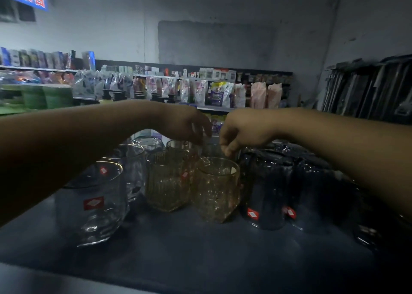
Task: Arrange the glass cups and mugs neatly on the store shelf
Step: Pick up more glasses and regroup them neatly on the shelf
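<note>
We note a dark blue-grey flat store shelf (200,253) carrying upright glassware. Clear round glass cups with red labels (93,204) stand at left, amber ribbed glass cups (217,189) at centre, and dark smoked glass cups (265,195) at right, closely packed.

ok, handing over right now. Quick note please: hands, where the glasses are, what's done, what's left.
Left hand: over the back row, fingers curled down by the rear amber glass; grip unclear in the blur.
Right hand: fingertips down at a small glass behind the front amber glass; grip unclear.
Shelf: clear glasses left, amber in the middle, dark glasses right, all upright.
Done: grouped by colour.
Left: probably tidy the back row and even up the front line.
</note>
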### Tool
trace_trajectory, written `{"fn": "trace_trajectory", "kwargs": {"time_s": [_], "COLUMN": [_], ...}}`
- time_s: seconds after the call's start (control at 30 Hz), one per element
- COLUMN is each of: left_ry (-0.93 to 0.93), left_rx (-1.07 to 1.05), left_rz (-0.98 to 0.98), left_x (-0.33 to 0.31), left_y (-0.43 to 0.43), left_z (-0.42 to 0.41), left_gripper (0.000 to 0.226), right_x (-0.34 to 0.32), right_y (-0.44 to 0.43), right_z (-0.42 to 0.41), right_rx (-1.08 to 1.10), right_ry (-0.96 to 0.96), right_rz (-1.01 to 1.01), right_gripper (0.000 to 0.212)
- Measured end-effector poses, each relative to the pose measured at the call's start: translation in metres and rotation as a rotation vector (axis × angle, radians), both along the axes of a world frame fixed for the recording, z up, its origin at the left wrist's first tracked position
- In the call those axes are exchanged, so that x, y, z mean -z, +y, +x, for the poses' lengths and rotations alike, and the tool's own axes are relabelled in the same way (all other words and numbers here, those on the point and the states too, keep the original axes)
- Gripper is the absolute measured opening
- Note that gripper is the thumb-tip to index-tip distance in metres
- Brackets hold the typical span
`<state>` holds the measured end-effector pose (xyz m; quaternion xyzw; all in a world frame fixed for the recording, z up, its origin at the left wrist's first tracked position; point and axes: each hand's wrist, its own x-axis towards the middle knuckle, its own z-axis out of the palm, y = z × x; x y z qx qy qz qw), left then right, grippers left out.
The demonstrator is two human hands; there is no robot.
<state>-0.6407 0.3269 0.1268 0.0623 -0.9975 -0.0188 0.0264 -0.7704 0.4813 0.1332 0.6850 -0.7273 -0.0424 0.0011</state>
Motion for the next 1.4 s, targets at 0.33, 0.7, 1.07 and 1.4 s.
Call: {"fn": "trace_trajectory", "kwargs": {"time_s": [0.33,0.7,1.07,1.4], "left_ry": [-0.048,0.118,0.438,0.635], "left_rx": [-0.045,0.170,0.269,0.340], "left_rz": [0.348,0.463,0.492,0.558], "left_x": [-0.034,-0.038,-0.014,0.000], "left_y": [-0.008,-0.027,-0.059,-0.055], "left_z": [-0.013,-0.014,0.008,0.004], "left_gripper": [0.061,0.066,0.078,0.082], "right_x": [-0.032,-0.046,-0.014,-0.012], "right_y": [0.001,0.012,-0.018,-0.037], "right_z": [-0.014,0.006,-0.003,-0.005], "right_rx": [-0.078,-0.057,0.431,0.182], "right_ry": [0.054,0.038,-1.008,-1.340], "right_rz": [-0.214,-0.411,-0.507,-0.473], "right_gripper": [0.012,0.009,0.045,0.045]}}
